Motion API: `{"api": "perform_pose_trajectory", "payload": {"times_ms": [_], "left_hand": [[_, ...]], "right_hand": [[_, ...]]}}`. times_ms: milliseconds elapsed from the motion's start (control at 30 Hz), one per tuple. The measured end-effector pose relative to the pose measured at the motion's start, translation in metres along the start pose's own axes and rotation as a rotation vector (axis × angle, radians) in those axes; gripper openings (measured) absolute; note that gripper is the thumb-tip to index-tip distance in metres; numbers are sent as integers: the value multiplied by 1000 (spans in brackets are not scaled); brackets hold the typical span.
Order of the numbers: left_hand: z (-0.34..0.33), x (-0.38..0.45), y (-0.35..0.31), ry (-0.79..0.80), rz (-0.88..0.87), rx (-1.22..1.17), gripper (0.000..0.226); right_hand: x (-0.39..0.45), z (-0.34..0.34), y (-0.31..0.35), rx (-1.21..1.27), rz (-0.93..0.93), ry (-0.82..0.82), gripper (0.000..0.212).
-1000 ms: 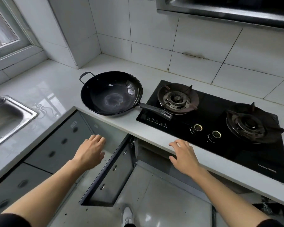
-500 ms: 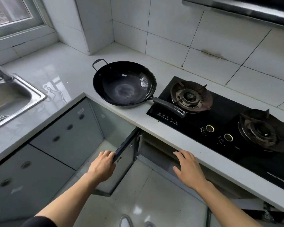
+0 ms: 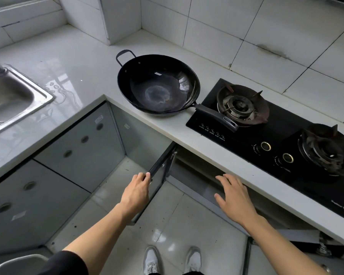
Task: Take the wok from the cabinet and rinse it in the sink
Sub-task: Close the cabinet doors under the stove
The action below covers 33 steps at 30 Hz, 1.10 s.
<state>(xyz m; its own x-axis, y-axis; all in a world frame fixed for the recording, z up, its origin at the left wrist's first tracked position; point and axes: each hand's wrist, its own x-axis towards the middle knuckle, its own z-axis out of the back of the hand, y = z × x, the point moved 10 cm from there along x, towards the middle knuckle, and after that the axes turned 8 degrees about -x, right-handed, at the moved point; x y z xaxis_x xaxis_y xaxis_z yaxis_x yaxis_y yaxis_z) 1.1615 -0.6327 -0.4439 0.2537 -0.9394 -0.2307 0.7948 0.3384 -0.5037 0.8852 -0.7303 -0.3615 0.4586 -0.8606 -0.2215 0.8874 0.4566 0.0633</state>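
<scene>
Nearest the camera, the left hand (image 3: 136, 192) has come to the free top edge of the open cabinet door (image 3: 161, 171) below the counter and now grips it, fingers curled over the edge; a second ago that hand hung open in the air, clear of the door. The right hand (image 3: 233, 197) has stayed where it was, fingers spread and holding nothing, hovering before the dark cabinet opening just under the counter edge, right of the door. This reads as the door being swung shut, a tidy-up before the rinse: the wok (image 3: 157, 86) is already out, sitting upright and empty on the white counter (image 3: 83, 62) above and behind the door, its long handle (image 3: 215, 117) reaching right over the front left corner of the black gas hob (image 3: 286, 139). Neither hand touches the wok. The sink (image 3: 18, 96) lies well to the left of the wok, across a stretch of counter with small puddles of water near the sink's rim; only the base of the tap shows at the picture's left edge. Between wok and sink nothing stands; the open door at the person's legs is the one obstacle.
</scene>
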Motion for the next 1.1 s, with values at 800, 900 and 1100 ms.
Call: {"api": "perform_pose_trajectory", "payload": {"times_ms": [800,900,1100], "left_hand": [[-86,-3,-162,167,-266,324,64],[-97,6,-182,171,-276,377,58],[-105,23,-203,147,-281,316,63]], "right_hand": [[32,-4,-76,99,12,13,55],[32,-5,-87,103,11,16,55],[32,-12,-104,92,4,42,61]]}}
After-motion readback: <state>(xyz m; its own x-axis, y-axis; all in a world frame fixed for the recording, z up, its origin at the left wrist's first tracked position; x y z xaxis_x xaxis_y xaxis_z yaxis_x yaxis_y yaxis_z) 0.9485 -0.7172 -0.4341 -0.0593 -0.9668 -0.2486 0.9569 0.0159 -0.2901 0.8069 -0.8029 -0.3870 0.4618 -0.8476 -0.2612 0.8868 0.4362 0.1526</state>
